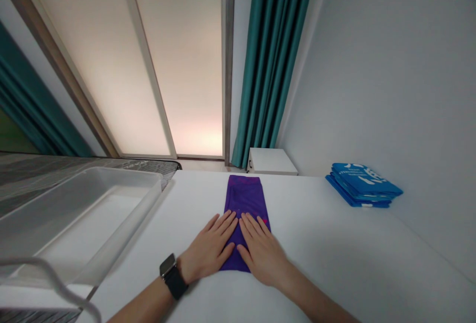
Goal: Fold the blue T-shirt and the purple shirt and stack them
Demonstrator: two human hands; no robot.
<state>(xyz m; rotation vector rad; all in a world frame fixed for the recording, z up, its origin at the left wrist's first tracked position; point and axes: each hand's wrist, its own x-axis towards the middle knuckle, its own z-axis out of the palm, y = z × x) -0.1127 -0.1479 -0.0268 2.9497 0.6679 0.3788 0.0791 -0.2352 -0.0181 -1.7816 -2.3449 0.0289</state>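
Observation:
A purple folded cloth [246, 191], probably a garment, lies flat as a long narrow strip on the white table [316, 263]. My left hand [212, 244] rests palm down on its left side, fingers stretched out. Beside it, my right hand [262, 251] presses flat on the right side, fingers also straight. The fingertips of both hands nearly meet at the middle of the cloth. A small pink-red mark shows by the right fingers. Part of the cloth is hidden under the hands. A dark watch is on my left wrist.
A stack of folded blue cloths or bags [362, 187] with white print sits at the table's right, near the wall. At left stands a translucent plastic bin [159, 184], with a grey curved tube [55, 281] in front. A white cabinet [273, 162] is behind the table.

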